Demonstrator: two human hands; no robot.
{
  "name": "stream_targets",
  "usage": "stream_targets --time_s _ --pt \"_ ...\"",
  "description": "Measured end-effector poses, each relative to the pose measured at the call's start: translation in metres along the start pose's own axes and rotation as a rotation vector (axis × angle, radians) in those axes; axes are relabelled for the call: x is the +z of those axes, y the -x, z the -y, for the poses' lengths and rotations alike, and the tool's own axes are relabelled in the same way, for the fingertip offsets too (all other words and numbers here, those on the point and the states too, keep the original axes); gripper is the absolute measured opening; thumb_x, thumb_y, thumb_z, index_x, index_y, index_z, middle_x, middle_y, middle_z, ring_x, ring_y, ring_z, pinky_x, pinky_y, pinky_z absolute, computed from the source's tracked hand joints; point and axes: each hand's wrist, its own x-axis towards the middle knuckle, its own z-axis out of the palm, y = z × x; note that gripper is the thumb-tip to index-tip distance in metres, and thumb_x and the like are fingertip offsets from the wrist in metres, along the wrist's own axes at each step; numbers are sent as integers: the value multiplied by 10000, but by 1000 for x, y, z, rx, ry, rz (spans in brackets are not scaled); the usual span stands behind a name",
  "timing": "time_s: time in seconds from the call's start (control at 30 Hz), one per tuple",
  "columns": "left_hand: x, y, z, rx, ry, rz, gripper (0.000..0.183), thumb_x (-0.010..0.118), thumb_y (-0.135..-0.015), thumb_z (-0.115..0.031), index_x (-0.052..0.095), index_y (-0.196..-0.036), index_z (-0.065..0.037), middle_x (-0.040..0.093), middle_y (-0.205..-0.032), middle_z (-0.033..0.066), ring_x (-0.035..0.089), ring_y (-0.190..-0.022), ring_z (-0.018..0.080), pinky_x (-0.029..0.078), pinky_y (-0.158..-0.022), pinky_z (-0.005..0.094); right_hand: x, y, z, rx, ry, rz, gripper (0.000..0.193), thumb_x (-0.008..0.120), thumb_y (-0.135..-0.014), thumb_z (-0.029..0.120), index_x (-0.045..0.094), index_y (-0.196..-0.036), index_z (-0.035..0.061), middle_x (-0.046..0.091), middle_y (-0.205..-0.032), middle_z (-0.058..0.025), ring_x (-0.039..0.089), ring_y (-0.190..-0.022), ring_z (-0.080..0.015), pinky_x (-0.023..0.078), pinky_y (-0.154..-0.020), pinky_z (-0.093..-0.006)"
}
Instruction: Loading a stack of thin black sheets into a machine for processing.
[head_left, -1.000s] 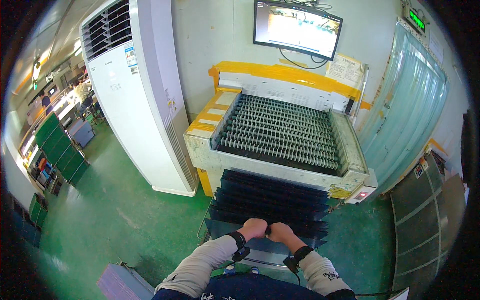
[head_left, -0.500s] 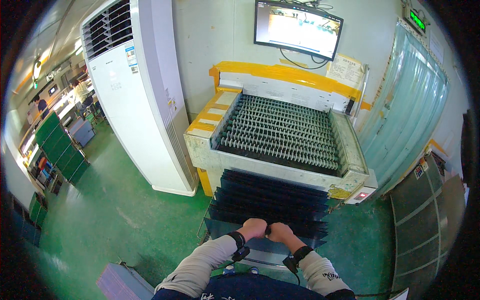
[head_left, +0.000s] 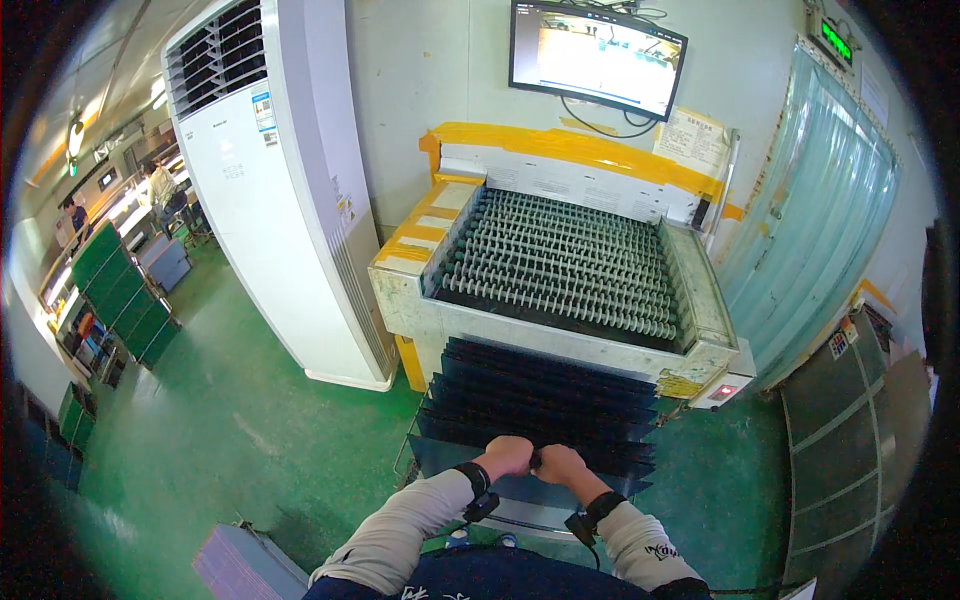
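Observation:
My left hand (head_left: pixel 510 456) and my right hand (head_left: pixel 560 465) meet, knuckles up, over the near end of a row of dark flat panels (head_left: pixel 530 395). The fingers of both are curled closed. A small dark bit (head_left: pixel 536 460) shows between them, too little to name. The panels stand on edge, one behind another, in a wire rack (head_left: pixel 404 452) in front of a roller conveyor machine (head_left: pixel 560 262). Black straps with small devices circle both wrists. What my fingertips grip is hidden beneath my hands.
A tall white air conditioner (head_left: pixel 265 200) stands left of the machine. A monitor (head_left: pixel 600 60) hangs above it. Strip curtains (head_left: pixel 815 220) cover a doorway at right, with large grey panels (head_left: pixel 840 450) below. A stack of boards (head_left: pixel 245 565) sits at lower left. Two people work far left.
My hands and the panels stay as they were. In the far left background, a person in dark clothing has shifted slightly left.

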Motion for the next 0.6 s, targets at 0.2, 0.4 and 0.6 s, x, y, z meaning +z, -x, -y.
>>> stream_targets --time_s 0.2,0.4,0.6 --pt "2 0 1 9 2 -31 222 687 -697 -190 717 -866 -50 694 -909 174 679 -864 336 542 -750 434 -2 -1 2 25 -8 24 409 673 -755 407 698 -1005 84 674 -1043 -173 636 -994 -364 519 -845 -459" --pt "1 1 -1 13 -3 -42 221 685 -697 -188 718 -869 -53 693 -921 172 679 -867 336 542 -752 433 -2 -1 0 10 -9 20 421 678 -747 411 697 -1006 81 675 -1040 -177 635 -994 -371 517 -848 -458" --pt "8 -7 4 2 -14 -40 228 682 -692 -177 717 -873 -42 693 -923 180 680 -876 334 543 -754 430 0 -4 -1 -16 -8 15 416 684 -746 402 694 -1011 81 675 -1037 -179 636 -990 -371 517 -847 -455"
